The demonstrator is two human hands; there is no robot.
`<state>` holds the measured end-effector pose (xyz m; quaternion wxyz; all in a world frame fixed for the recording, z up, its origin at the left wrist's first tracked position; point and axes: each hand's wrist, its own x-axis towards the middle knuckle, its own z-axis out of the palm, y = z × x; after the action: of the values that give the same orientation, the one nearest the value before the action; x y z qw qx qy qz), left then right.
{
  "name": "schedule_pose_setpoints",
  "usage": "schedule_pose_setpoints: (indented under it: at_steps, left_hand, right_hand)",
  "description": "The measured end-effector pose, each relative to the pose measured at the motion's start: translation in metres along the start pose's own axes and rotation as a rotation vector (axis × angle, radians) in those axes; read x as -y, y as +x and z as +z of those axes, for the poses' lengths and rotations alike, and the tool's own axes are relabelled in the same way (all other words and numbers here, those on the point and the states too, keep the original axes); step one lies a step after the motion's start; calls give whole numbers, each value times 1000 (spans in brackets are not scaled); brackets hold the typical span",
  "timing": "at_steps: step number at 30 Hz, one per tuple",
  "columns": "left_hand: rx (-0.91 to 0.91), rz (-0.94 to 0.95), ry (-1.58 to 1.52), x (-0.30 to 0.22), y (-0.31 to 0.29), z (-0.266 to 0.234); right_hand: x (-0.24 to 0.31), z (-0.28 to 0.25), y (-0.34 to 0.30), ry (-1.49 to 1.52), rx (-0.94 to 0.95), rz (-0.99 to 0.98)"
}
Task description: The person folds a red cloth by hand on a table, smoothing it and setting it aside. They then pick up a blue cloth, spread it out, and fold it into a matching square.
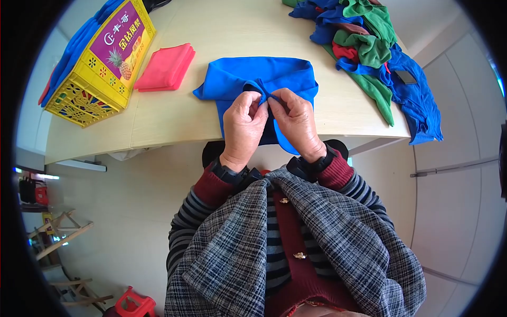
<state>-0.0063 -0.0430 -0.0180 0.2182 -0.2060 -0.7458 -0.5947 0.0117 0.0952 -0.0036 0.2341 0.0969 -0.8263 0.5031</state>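
A blue cloth garment (264,70), which looks like an apron, lies partly folded at the table's front edge, and its near end hangs over the edge. My left hand (244,124) pinches a strip of the blue cloth between thumb and fingers. Close against it, my right hand (297,119) pinches the same cloth from the other side. The fingertips of both hands nearly meet over the garment's middle, and a small twist of cloth stands up between them. What lies under my palms is hidden.
A folded red cloth (166,67) lies left of the garment. Beyond it stands a yellow plastic crate (87,100) holding blue cloths. A tangled heap of green, blue and red cloths (364,47) covers the table's right end. A red stool (135,303) stands on the floor at lower left.
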Motion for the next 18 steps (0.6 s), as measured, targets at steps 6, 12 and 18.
schedule_pose_setpoints:
  at_steps: [6, 12, 18]
  left_hand:
    - [-5, 62, 111, -6, -2, -1]
    - [-21, 110, 232, -4, -3, -7]
    - [-45, 285, 269, 7, 0, -11]
  right_hand:
    - [4, -4, 0, -59, 51, -64]
    - [16, -13, 1, 47, 205, -58]
    - [11, -8, 6, -64, 169, -200]
